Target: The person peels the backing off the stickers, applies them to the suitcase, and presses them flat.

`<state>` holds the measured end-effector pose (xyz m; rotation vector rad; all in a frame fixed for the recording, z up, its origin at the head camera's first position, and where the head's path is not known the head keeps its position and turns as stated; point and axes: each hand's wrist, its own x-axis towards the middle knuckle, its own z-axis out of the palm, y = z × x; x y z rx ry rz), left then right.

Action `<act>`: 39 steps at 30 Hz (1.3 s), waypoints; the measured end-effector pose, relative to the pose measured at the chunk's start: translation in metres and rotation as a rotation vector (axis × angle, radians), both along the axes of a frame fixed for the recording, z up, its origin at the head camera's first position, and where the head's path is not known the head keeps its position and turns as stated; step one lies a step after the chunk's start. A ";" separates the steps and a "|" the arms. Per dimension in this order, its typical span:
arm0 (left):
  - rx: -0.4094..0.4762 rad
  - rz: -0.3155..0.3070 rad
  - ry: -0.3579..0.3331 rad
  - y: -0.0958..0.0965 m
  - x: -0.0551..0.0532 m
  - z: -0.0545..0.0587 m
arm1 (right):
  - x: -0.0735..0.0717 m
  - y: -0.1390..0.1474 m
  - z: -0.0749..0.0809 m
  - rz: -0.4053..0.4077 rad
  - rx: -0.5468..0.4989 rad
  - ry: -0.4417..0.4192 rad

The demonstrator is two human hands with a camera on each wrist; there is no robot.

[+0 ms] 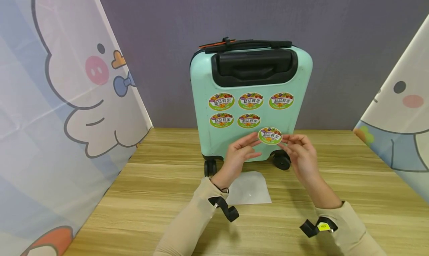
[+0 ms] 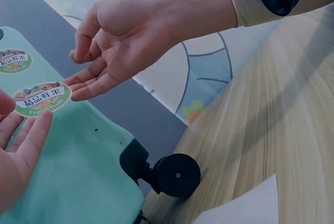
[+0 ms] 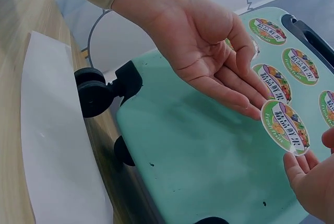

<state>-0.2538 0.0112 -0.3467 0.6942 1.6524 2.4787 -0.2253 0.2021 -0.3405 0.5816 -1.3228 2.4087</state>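
Observation:
An oval fruit sticker is held up between both hands, in front of the lower part of a mint-green suitcase. At its left edge are the fingertips of my left hand. My right hand touches the opposite edge with its fingertips. Fairly straight fingers carry the sticker; in the wrist views both thumbs stand apart from it. Several matching stickers are on the suitcase front, three in the upper row and two below. The back of the held sticker is hidden.
A white sheet lies on the wooden table before the suitcase. Black wheels and a black handle recess show on the case. Behind stands a grey wall, with cartoon-printed curtains at both sides.

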 end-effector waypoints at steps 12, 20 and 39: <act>0.028 -0.012 0.020 0.007 0.000 0.006 | -0.002 0.001 0.004 -0.023 -0.046 0.063; 0.021 -0.019 0.021 0.011 -0.001 0.011 | -0.003 0.000 0.007 -0.075 -0.031 0.118; 0.031 -0.074 0.058 0.016 0.004 0.023 | -0.002 -0.004 0.011 -0.229 0.105 0.280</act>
